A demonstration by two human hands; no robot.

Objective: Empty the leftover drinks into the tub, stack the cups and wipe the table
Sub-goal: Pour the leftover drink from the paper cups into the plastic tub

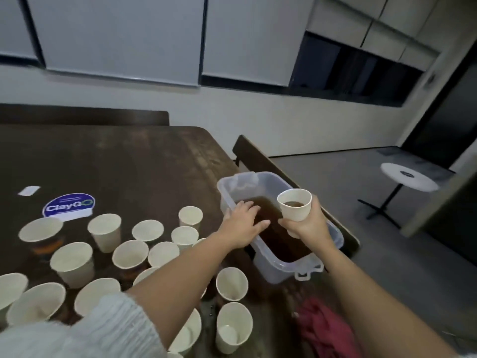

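cups [104, 232] of pale paper stood crowded over the lower left of the frame, upright and open-mouthed, on a dark brown table [134, 161] whose worn top showed pale scuffs toward its far edge. behind the table ran a dark bench back, and above it, across the upper half of the frame, grey roller blinds [116, 34] hung over dark windows in an off-white wall. at the right of the frame lay a grey floor with a small round white table [409, 177] on a black cross foot.

on the table at the left sat a round blue sticker [69, 204] reading "claygo" in white letters, with a small white label [29, 190] just beyond it, its writing too small to tell.

right of centre a clear plastic tub [277, 268] stood at the table's right edge, holding brown liquid. the left hand [245, 223] lay with straight, spread fingers on the tub's near-left rim, gripping nothing. the right hand [309, 224] was curled round a held cup [294, 204], upright above the tub's right side, with a little brown drink visible inside. that cup was plain, cream-coloured and tapered, with a rolled rim, like the others. some cups near the bottom centre showed a trace of liquid at the bottom; most looked empty, though blur made this uncertain. a crumpled red cloth [325, 329] lay on the table at the lower right, near the tub. a white knitted sleeve [85, 329] filled the lower left corner.
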